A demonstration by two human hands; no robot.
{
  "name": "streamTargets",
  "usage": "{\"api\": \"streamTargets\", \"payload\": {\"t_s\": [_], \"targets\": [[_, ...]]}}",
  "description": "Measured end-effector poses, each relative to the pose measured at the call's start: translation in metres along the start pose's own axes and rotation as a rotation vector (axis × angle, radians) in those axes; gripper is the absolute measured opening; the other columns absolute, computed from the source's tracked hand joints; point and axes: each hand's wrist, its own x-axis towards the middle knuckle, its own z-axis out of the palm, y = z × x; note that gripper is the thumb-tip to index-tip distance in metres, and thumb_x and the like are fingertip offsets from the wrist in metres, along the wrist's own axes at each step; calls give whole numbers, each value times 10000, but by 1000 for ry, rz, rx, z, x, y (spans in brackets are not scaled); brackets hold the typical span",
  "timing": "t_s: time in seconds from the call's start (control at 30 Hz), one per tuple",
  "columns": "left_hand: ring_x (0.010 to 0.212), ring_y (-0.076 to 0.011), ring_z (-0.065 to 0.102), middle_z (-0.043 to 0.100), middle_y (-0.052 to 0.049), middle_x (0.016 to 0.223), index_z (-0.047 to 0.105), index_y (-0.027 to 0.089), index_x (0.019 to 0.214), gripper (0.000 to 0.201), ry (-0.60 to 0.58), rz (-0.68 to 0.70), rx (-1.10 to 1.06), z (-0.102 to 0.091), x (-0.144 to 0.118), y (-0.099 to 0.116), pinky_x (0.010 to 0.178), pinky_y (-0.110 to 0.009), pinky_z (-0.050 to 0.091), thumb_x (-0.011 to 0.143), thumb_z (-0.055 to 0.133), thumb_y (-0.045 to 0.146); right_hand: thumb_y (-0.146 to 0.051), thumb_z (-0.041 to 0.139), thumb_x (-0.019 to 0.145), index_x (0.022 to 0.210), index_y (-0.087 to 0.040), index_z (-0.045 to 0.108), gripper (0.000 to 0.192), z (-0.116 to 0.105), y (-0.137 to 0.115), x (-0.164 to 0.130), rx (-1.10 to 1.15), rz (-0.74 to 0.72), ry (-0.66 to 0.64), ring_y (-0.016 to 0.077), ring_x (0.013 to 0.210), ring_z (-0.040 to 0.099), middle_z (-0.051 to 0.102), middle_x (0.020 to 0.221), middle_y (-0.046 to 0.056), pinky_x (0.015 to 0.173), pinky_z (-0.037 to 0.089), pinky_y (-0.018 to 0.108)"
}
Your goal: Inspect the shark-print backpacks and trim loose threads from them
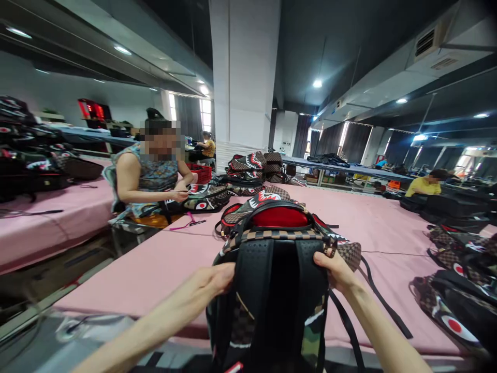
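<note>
A black backpack (285,290) with brown checkered and camouflage panels stands upright in front of me, its padded shoulder straps facing me. Its top gapes, showing red lining (280,217). My left hand (220,278) is closed on the backpack's left edge beside the strap, fingertips hidden behind it. On the other side, my right hand (338,269) grips the upper right edge, thumb lying on the right strap (313,259) and the other fingers out of sight. Loose black webbing (382,300) trails to the right. Directly behind sits another backpack (267,197) with a shark-mouth print.
A pink-covered table (155,274) spreads around the backpack. Across its left side, a seated co-worker (149,178) handles a camouflage bag (207,197). Purple-handled scissors (188,223) lie nearby. Backpacks are piled by the pillar (244,67) and along the right edge (454,316).
</note>
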Motion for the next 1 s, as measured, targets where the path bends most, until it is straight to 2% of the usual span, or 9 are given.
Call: {"api": "streamTargets", "payload": {"t_s": [0.07,0.23,0.43,0.57,0.63,0.7,0.83,0.9,1.0], "targets": [[835,-223,650,715,-75,863,698,175,864,407,-61,-23,-195,26,6,-5,748,-299,514,733,580,543,-370,802,527,848,-154,689,402,-8,1,-1,-4,46,-16,165,618,649,701,723,57,591,528,262],[620,-199,666,705,-121,711,661,108,958,393,-191,-161,-494,71,-7,13,559,-266,535,765,596,444,-441,813,467,771,-137,698,445,-27,0,-29,-43,133,-14,168,539,635,690,658,66,531,523,266],[615,-229,680,723,-91,765,669,163,969,275,-267,-165,-566,64,-46,59,504,-306,552,771,598,339,-438,791,542,791,-172,677,382,14,-38,-74,-32,-60,137,163,536,620,678,673,42,486,498,252],[668,-200,688,723,-86,889,672,134,955,274,-154,-67,-591,57,3,66,569,-295,568,862,451,269,-447,756,590,818,-187,647,362,24,-36,-35,43,-99,299,138,535,599,654,645,-2,511,499,243],[711,-198,689,718,-116,908,665,90,956,290,-140,-128,-610,53,42,31,593,-273,569,865,453,265,-439,726,628,837,-171,639,350,15,0,-10,72,4,318,143,561,603,647,630,3,542,503,250],[701,-200,688,713,-153,894,660,60,939,336,-156,-298,-655,48,69,-31,601,-274,568,871,450,313,-424,730,624,862,-166,636,363,4,58,-1,77,101,365,145,562,597,642,618,2,533,490,247],[716,-213,691,697,-190,942,646,48,919,309,-55,-615,-618,44,55,-161,635,-285,565,867,484,306,-446,744,580,790,-140,629,389,-7,175,-36,-45,351,417,132,581,572,627,615,5,543,460,233],[807,-223,686,684,-202,984,643,46,944,332,-24,-644,-663,46,35,-197,715,-288,557,882,459,316,-461,736,582,765,-137,621,390,-7,207,-58,-73,417,428,107,554,534,608,612,-5,499,418,207],[929,-240,658,664,-199,1051,643,56,985,376,-2,-611,-704,48,23,-215,805,-303,534,893,430,350,-482,727,584,700,-156,568,381,-8,223,-69,-73,474,449,57,431,393,514,528,-54,374,276,183]]}}
